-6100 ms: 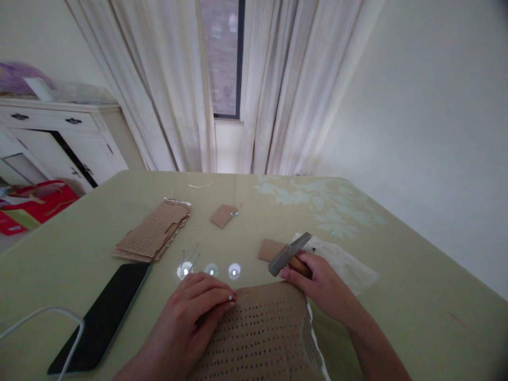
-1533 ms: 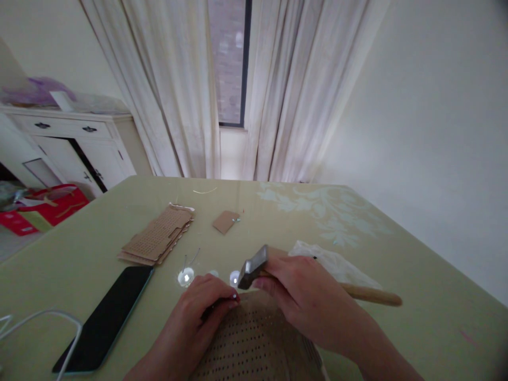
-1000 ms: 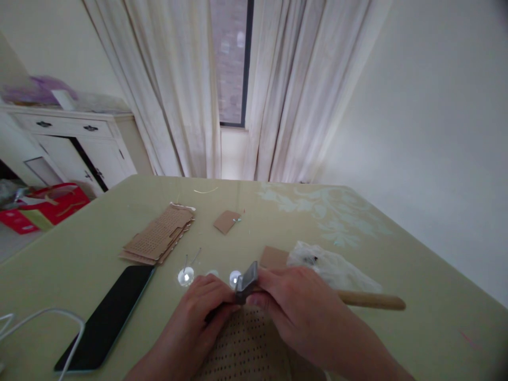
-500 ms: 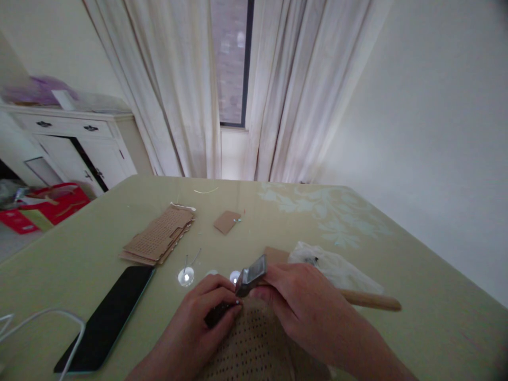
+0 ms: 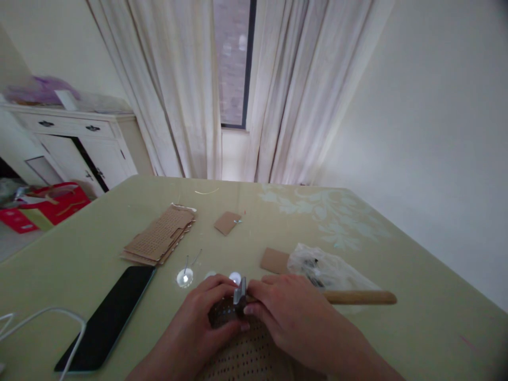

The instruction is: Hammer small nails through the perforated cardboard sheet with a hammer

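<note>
My right hand is closed round a hammer with a wooden handle. Its metal head points down at the brown perforated board, between the fingertips of both hands. My left hand curls at the board's far left edge, thumb on the near side, fingers on the far side. Inside that curl is a dark, shaded area dotted with small bright spots. Whether the hammer head touches anything I cannot tell.
A stack of perforated brown sheets, a black phone and a white cable are on the left. Two thin nails lie ahead. Small brown cards and a clear plastic bag lie beyond my hands.
The hammer head has swung down and slightly left, from tilted above the left fingertips to upright between the hands. My right hand has lowered a little, and my left thumb has shifted right.
</note>
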The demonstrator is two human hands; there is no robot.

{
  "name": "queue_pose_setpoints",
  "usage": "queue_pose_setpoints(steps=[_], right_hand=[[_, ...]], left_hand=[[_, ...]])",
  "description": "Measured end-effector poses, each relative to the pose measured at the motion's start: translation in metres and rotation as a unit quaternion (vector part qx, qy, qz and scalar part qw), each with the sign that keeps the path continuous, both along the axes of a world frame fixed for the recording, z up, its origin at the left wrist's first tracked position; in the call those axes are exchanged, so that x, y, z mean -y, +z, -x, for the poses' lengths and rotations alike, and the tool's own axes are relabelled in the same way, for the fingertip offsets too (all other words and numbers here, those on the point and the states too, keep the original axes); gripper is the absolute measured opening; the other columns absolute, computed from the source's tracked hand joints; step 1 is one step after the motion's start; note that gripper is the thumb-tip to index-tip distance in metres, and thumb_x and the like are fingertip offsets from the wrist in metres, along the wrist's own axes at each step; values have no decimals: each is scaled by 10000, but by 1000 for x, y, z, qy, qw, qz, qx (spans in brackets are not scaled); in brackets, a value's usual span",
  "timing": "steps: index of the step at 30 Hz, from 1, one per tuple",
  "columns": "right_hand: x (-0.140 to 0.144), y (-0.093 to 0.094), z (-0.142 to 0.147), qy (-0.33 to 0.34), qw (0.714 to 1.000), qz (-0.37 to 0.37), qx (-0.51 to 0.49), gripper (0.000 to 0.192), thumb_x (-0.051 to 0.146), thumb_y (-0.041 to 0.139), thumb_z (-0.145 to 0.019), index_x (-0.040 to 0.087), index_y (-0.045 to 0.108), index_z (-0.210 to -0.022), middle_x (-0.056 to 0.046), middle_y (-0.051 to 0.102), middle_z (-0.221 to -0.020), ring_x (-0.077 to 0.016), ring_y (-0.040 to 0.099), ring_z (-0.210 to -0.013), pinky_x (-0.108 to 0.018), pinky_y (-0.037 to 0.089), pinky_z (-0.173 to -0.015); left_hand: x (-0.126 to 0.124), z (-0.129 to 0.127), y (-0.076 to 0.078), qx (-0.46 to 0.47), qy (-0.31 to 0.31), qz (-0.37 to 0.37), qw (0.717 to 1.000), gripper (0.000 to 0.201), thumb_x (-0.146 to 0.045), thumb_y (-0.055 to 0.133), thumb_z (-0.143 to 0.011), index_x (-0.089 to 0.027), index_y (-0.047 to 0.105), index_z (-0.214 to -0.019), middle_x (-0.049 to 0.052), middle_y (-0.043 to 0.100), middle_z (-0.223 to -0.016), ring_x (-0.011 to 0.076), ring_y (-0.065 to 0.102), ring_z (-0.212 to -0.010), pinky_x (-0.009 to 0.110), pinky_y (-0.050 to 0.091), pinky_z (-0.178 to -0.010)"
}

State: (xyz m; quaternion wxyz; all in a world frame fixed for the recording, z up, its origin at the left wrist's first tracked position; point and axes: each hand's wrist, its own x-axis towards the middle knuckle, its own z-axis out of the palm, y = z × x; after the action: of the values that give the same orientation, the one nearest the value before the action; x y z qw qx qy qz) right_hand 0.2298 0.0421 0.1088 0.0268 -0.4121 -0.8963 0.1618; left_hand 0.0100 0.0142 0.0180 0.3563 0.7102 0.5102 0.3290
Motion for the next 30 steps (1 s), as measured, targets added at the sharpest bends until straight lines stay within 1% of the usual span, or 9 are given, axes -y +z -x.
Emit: queue_pose_setpoints(steps=[3, 10, 14, 16, 17, 18, 20, 23, 30], right_hand=[[0, 1, -3, -1, 1000, -5, 19, 169, 331, 600, -1089, 249, 738, -1034, -27, 813, -935, -265, 771, -825, -347, 396, -680], [-4, 9, -11, -43, 997, 3, 69, 226, 369, 602, -1085, 242, 761, -987, -61, 824, -882, -280, 783, -806, -332, 375, -637], [-5, 7, -10, -45, 996, -1, 75, 243, 384, 613, -1079, 236, 764, -958, -66, 823, -853, -289, 789, -792, -335, 378, -629], [-5, 7, -10, -45, 996, 3, 72, 240, 381, 618, -1077, 238, 768, -956, -62, 826, -856, -288, 792, -801, -337, 398, -643], [-5, 7, -10, -46, 996, 6, 70, 237, 379, 620, -1076, 240, 771, -957, -59, 827, -859, -285, 792, -805, -336, 407, -650], [-5, 7, -10, -45, 997, 9, 68, 237, 378, 621, -1076, 241, 772, -955, -56, 828, -861, -282, 792, -808, -334, 416, -656], [-6, 7, -10, -42, 997, 11, 66, 241, 378, 623, -1075, 241, 775, -948, -54, 827, -856, -274, 789, -801, -327, 424, -660], [-6, 7, -10, -41, 997, 14, 69, 238, 380, 625, -1076, 242, 779, -959, -55, 826, -852, -270, 787, -797, -323, 430, -660], [-7, 11, -11, -30, 997, 21, 70, 240, 376, 620, -1084, 238, 782, -973, -59, 834, -891, -301, 801, -857, -346, 458, -691]], left_hand=[[0, 0, -2, -27, 18, 6, 999, 190, -243, 871, -830, -284, 823, -1009, 3, 806, -948, 245, 742, -901, 329, 564, -838], [0, 0, -11, 20, 51, 59, 997, 348, -313, 890, -769, -292, 830, -1112, 20, 856, -1110, 281, 782, -1053, 357, 601, -919], [-13, 17, -17, 57, 44, 50, 996, 245, -421, 710, -937, -271, 835, -1084, 34, 864, -1075, 255, 799, -999, 330, 628, -846], [-25, 34, -23, -7, 79, 1, 997, 403, -481, 503, -1053, -243, 827, -1018, 52, 861, -983, 242, 801, -884, 329, 634, -771], [-32, 43, -27, -73, 128, -34, 989, 451, -473, 437, -1076, -238, 816, -1015, 61, 859, -979, 245, 799, -869, 336, 635, -760], [-38, 53, -31, -151, 188, -69, 968, 443, -461, 424, -1067, -239, 805, -1026, 72, 856, -1007, 263, 797, -897, 365, 639, -797], [-47, 70, -40, -221, 241, -94, 940, 373, -390, 473, -1001, -200, 790, -1049, 156, 832, -1153, 356, 768, -1085, 490, 598, -980], [-54, 85, -51, -271, 247, -89, 926, 278, -330, 520, -944, -216, 774, -952, 177, 818, -1149, 379, 729, -1153, 521, 520, -1087], [-53, 89, -56, -328, 265, -44, 906, 280, -286, 465, -999, -221, 723, -913, 114, 797, -1024, 288, 753, -936, 382, 544, -825]])
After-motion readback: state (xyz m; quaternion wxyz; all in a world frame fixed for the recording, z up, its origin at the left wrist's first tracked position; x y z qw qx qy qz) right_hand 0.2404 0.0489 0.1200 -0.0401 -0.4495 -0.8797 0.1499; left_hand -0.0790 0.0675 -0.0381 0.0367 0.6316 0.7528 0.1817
